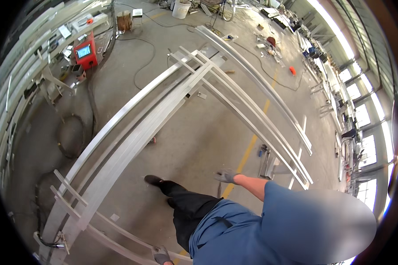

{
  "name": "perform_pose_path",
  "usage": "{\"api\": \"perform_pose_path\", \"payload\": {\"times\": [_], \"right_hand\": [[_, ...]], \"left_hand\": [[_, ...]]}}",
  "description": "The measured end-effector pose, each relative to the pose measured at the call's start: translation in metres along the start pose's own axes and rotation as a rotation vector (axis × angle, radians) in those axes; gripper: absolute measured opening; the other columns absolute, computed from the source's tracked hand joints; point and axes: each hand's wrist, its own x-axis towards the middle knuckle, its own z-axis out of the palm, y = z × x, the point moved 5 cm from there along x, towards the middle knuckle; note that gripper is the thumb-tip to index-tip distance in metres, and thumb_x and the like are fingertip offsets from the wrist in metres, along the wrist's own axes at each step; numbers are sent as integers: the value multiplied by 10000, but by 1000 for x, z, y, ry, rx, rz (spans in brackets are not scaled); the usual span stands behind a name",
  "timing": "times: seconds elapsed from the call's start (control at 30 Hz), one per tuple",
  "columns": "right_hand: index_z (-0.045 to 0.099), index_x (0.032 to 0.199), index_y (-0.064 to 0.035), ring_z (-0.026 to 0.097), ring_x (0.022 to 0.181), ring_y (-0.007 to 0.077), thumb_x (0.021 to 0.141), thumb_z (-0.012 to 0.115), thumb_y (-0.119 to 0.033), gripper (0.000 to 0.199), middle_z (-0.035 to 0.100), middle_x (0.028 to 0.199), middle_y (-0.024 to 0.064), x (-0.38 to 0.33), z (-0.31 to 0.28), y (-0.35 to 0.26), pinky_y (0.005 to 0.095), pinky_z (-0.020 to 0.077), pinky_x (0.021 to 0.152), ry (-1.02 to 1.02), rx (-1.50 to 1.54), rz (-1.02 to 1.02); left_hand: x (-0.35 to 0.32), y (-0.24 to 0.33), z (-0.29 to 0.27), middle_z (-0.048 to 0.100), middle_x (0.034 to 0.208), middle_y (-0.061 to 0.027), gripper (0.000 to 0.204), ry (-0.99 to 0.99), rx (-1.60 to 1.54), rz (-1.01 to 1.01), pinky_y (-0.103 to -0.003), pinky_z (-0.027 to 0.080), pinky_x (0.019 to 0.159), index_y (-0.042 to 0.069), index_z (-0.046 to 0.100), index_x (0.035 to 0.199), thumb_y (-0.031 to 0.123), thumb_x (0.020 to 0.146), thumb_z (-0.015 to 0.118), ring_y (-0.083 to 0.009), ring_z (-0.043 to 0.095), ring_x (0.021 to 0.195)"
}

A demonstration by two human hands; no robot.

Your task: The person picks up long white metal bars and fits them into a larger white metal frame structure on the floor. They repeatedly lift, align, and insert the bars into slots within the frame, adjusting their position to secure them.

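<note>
My left hand (161, 255), in a grey glove, is at the lower edge, closed around a pale metal bar (119, 229). Part of that hand and its forearm are cut off by the frame. My right hand (227, 176), gloved too, hangs out over the floor with its fingers stretched and nothing in them. Left of me runs a long, wide metal beam (132, 137), with a brighter rail (115, 119) along its far side. Thinner bars (247, 104) cross the beam's far end and reach to the right; short bar ends (68, 187) stick out over its near end.
A red box with a lit screen (85, 51) stands by stacked metal profiles (26, 57) on the left. Cables (152, 57) trail over the floor. Tools (265, 161) lie beneath the right-hand bars. A white bucket (181, 9) and a wooden stump (124, 20) stand at the back.
</note>
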Motion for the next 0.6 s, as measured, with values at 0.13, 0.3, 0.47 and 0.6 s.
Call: {"api": "perform_pose_path", "payload": {"times": [0.13, 0.3, 0.47, 0.6], "right_hand": [[721, 1174, -29, 703, 1053, 399, 944, 557, -524, 570, 731, 1127, 240, -72, 37, 143, 492, 531, 926, -47, 95, 202], [690, 1286, -44, 647, 1212, 386, 927, 579, -587, 661, 701, 1260, 222, -107, 46, 193, 461, 490, 1030, -71, 517, 390], [708, 1186, 10, 707, 966, 259, 972, 609, -469, 534, 748, 1071, 163, -71, 38, 253, 401, 542, 873, 94, 616, 230], [690, 1210, -9, 687, 986, 275, 986, 588, -460, 514, 735, 1082, 176, -47, -25, 326, 403, 526, 887, 150, 542, 169]], "left_hand": [[-21, 33, -7, 714, 1127, -213, 454, -60, 133, 191, -422, 510, 879, -4, 663, 1205, 235, 827, 743, -347, 669, 1087], [-25, 65, 16, 734, 1107, -229, 481, -68, 232, 214, -448, 533, 897, 15, 677, 1200, 331, 843, 736, -358, 704, 1041], [-89, 212, 32, 747, 1124, -197, 528, -39, 275, 302, -425, 548, 914, 24, 671, 1263, 336, 843, 741, -340, 715, 1044], [-137, 310, 93, 748, 1140, -191, 537, -223, 246, 249, -399, 552, 921, 26, 671, 1282, 340, 852, 740, -323, 719, 1042]]}}
